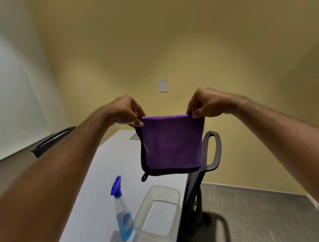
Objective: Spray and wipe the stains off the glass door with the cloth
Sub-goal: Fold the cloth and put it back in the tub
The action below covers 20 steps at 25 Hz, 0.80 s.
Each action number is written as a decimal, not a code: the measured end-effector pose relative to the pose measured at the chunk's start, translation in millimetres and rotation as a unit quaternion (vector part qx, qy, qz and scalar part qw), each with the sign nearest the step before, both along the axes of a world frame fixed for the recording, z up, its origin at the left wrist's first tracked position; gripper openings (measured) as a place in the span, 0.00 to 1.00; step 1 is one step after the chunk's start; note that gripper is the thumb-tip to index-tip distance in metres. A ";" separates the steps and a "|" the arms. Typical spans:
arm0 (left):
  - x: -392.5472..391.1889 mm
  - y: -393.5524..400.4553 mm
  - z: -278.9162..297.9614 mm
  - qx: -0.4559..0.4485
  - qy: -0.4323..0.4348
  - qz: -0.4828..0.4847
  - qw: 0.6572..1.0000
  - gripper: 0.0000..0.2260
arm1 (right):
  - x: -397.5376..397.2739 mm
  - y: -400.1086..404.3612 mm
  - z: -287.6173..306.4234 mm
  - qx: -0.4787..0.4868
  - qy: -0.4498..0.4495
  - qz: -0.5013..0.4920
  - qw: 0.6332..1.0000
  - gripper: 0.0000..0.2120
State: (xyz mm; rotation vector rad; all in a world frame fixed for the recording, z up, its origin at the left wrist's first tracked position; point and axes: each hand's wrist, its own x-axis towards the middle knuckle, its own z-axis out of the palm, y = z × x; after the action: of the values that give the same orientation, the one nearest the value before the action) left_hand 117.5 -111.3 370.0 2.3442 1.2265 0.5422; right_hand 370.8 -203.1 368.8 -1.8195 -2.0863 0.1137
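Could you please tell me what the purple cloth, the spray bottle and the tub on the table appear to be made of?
The cloth looks like soft microfibre: matte, fuzzy purple pile with a dark stitched border. The spray bottle seems to be clear plastic, since the blue liquid shows through, with an opaque blue plastic trigger. The tub appears to be translucent, slightly frosted plastic; the white table shows through it.

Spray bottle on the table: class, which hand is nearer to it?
Left. The left hand is above the spray bottle, slightly right; the right hand is farther right.
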 end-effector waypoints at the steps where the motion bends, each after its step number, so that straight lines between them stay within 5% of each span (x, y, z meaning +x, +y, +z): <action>1: -0.5 4.5 -1.2 0.019 0.014 0.001 1.000 0.09 | -3.5 4.9 -0.3 0.010 -0.021 0.009 1.000 0.13; 5: -7.3 26.5 -0.2 0.117 0.035 -0.018 0.992 0.09 | -17.7 24.8 3.1 0.108 -0.097 0.034 0.989 0.19; 11: -26.2 67.6 8.4 0.188 -0.040 -0.093 0.977 0.12 | -43.0 66.1 1.6 0.243 -0.095 0.043 0.964 0.21; 20: -35.7 123.5 19.7 0.194 -0.161 -0.211 0.945 0.12 | -96.5 113.1 3.5 0.303 0.076 -0.022 0.950 0.18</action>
State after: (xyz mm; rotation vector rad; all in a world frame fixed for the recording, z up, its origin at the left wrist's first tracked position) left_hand 81.8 12.2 389.7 2.5911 0.4771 1.0331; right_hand 274.3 -90.0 372.3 -1.4249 -1.7146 -0.3533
